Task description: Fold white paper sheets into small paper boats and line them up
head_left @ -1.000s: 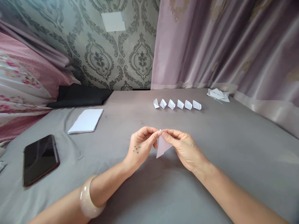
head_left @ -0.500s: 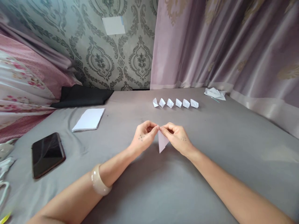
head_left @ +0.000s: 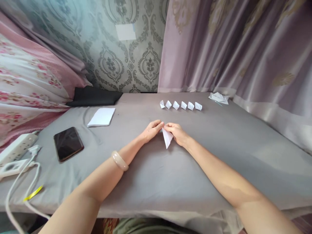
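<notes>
Left hand [head_left: 154, 130] and right hand [head_left: 175, 132]: both grips closed, pinching folded white paper [head_left: 167, 139] at its top, fingertips meeting. Paper between hands, narrow tip toward person, over grey cloth [head_left: 195, 182]. Can't tell if tip touches cloth. Six small folded pieces [head_left: 184, 105] in row beyond hands; phone [head_left: 68, 144] off to left.

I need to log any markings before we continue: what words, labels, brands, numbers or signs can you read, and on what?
No readable text in view.
Power strip: any markings too small to read.
Yellow strip: no lettering distinguishable.
Phone: dark screen, none legible.
Wall sheet: none legible.
Folded paper: no writing visible.
</notes>
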Tool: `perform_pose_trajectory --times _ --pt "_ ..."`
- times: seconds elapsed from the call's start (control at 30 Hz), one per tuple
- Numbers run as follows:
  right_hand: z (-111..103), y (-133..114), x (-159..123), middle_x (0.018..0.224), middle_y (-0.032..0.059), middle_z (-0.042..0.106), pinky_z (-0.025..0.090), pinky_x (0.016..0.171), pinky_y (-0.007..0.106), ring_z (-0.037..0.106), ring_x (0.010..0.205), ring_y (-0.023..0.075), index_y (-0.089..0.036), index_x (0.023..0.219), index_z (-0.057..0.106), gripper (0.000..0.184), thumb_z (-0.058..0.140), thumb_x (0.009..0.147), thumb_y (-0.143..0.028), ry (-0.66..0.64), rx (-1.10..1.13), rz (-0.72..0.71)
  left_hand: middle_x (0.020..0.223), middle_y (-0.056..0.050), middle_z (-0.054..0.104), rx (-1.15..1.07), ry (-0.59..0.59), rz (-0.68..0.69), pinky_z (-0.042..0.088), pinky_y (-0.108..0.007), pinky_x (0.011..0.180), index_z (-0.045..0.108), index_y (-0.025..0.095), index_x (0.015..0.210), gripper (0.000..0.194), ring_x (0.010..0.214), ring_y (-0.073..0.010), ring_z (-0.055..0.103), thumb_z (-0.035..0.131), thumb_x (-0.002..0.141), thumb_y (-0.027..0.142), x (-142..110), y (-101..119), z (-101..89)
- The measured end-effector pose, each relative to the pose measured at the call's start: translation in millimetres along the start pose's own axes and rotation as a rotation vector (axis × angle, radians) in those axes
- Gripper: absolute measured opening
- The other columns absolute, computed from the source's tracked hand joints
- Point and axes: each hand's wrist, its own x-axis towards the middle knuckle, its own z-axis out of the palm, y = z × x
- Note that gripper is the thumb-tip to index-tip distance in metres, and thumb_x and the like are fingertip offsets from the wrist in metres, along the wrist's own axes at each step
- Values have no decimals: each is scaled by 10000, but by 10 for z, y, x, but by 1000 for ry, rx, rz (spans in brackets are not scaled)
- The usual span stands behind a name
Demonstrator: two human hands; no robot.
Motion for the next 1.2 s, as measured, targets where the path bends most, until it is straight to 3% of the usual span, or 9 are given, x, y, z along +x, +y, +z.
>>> perform_pose_trajectory --times 0.33,0.47,0.53,0.6,0.67,0.73,0.9,1.2 --pt "-2 69 6 561 -42 542 315 544 249 440 536 105 -174 666 602 346 674 669 -513 -64 -17 -84 527 75 305 -122 69 -52 166 -229 470 413 177 616 431 468 -57 255 629 764 519 -24 0 70" --pt "-50 28 24 578 -29 573 346 547 256 471 543 117 -183 680 586 348 634 707 -527 -4 -3 -140 505 52 377 -174 88 -77 223 -221 448 439 168 605 486 438 -59 327 534 802 602 44 84 121" --pt "-93 -16 19 598 -20 593 368 563 263 500 568 132 -191 701 585 333 613 730 -522 42 -15 -177 581 10 481 -257 101 -82 306 -222 465 517 148 685 498 488 -83 446 493 816 628 77 132 153" --pt "-137 -64 -1 626 -11 612 384 581 270 524 594 145 -201 721 584 315 588 757 -514 82 -41 -219 696 -11 550 -368 110 -62 378 -227 507 583 146 865 431 578 -106 528 577 796 571 90 172 187" --pt "-174 -100 -28 650 -9 620 388 592 272 530 608 148 -206 727 583 298 566 781 -499 117 -80 -266 762 -4 569 -428 102 -12 420 -229 561 594 173 1021 401 651 -111 551 695 748 448 85 198 218" --pt "-200 -121 -53 660 -10 610 383 601 270 518 614 144 -204 718 589 281 564 794 -473 142 -136 -314 780 1 577 -411 85 30 435 -233 606 615 181 1059 406 685 -108 544 740 720 366 76 206 237" --pt "-209 -133 -77 684 -13 544 378 642 269 477 636 130 -194 666 605 272 571 804 -426 169 -284 -414 750 -20 621 -384 114 -1 424 -234 633 703 132 901 284 636 -89 517 751 709 336 92 174 228" --pt "-159 -236 -4 711 2 524 399 684 277 485 681 145 -204 668 606 240 551 813 -388 136 -390 -459 681 -52 636 -447 215 -114 437 -249 598 722 116 770 315 631 -124 555 803 615 379 148 154 122"
